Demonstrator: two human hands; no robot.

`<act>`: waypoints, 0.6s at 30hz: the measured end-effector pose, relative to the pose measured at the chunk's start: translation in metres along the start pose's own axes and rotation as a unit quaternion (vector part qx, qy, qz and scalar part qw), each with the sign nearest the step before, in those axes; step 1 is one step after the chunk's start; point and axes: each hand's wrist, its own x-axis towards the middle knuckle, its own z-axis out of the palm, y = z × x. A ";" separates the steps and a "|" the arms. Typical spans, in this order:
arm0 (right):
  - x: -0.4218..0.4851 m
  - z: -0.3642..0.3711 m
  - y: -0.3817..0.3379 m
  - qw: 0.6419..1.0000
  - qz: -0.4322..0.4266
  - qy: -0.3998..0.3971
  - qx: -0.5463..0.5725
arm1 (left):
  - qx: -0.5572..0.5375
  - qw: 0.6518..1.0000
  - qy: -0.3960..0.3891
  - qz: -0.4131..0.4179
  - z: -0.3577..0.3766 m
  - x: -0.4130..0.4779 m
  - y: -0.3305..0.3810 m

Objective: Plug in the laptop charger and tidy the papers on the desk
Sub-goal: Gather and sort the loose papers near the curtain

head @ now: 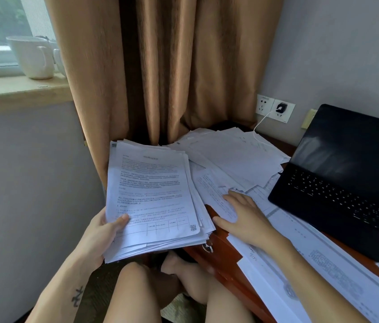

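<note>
Already the charger sits in the wall socket. The left hand pinches the gathered stack clear of the desk, freeing the right hand, flat and open-fingered on loose sheets, probably to drag more over.

Laptop: black shell, matt; screen dark, glossy, faint reflections.
Left of laptop, loose sheets: thin white paper, matt, printed.
Further left, paper stack: same plain matt paper, edges ragged.
Counter under laptop: red-brown wood, polished sheen; drawer pull shiny metal.
Behind laptop, socket plate: white plastic, smooth; cable white, smooth.
Curtain, left of laptop: tan cloth, coarse vertical weave.
Mug, far left: white glazed ceramic, glossy.
</note>
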 end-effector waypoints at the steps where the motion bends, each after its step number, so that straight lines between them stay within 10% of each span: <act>1: 0.000 -0.002 0.000 1.000 -0.013 0.022 -0.011 | -0.003 1.000 0.004 -0.001 -0.001 -0.001 0.000; 18: 0.031 -0.011 0.000 0.943 -0.086 0.277 -0.162 | -0.016 1.000 0.005 0.006 -0.004 -0.010 0.007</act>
